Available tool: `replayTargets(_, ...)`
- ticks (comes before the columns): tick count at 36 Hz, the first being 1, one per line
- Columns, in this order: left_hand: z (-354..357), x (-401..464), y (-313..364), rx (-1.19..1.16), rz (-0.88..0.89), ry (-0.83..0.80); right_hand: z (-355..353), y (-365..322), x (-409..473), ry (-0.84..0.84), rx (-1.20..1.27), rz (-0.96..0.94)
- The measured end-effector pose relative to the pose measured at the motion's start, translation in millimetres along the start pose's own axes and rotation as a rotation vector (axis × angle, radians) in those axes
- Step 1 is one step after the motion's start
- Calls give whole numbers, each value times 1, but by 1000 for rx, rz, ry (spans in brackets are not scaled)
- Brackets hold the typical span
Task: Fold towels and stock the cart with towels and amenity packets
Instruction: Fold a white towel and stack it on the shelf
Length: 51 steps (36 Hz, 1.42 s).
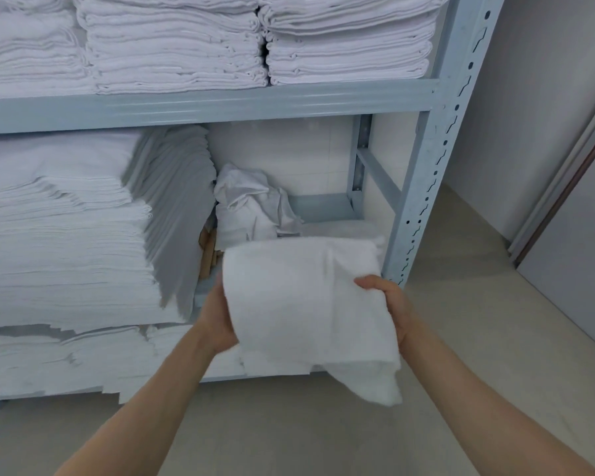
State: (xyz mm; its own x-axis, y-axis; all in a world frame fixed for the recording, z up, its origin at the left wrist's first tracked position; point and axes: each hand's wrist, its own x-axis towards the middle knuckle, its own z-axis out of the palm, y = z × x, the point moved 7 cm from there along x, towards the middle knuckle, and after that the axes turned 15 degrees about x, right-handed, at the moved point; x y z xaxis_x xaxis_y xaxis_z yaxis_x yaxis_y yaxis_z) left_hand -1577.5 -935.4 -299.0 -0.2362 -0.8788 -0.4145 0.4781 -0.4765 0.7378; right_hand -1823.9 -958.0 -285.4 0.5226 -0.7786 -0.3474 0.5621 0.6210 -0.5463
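I hold a white towel point(306, 304) in front of the metal shelving rack point(423, 187), one hand at each side edge. My left hand point(219, 317) grips the towel's left edge, its fingers hidden behind the cloth. My right hand point(390, 304) closes on the right edge, with the fingers curled over the front of the fabric. The towel is loosely folded; its lower right corner hangs down below my right wrist, over the beige floor point(289, 434).

Behind the towel, on the middle shelf, a crumpled white cloth point(251, 204) lies beside a tall stack of flat folded linens point(66, 235) that fills the left part of the shelf. Between them I see some tan, stick-like objects point(208, 249) that I cannot identify. On the upper shelf, folded towel stacks point(176, 42) sit side by side.
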Motion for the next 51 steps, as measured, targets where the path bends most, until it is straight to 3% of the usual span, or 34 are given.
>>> replayTargets(4,-6,1,-46,95,-116,27,-25,-10,0,132,32,-64)
replayTargets(7,-1,-4,-53,211,-89,-25,-45,-8,-4,195,59,-66)
replayTargets(14,14,-6,-47,325,-82,-66,-48,-1,-11,57,49,-6)
replayTargets(20,-3,-7,-45,395,-117,-87,-64,21,-27,109,-224,169)
replayTargets(28,-31,-13,-40,402,-39,-25,-60,19,-24,83,-285,74)
replayTargets(34,-33,-17,-41,386,-78,16,-52,19,-18,131,-296,61)
replayTargets(37,-23,-23,-26,441,-22,-21,-43,10,-16,132,-263,36)
replayTargets(40,-6,-31,5,544,69,-47,-18,-10,-17,25,-270,-39)
replayTargets(45,-1,-37,64,584,324,146,16,-53,-18,-19,-259,-331)
replayTargets(48,-10,-39,83,655,282,319,33,-61,-11,-26,-250,-379)
replayTargets(51,4,-43,106,636,484,252,32,-65,-3,22,-227,-429)
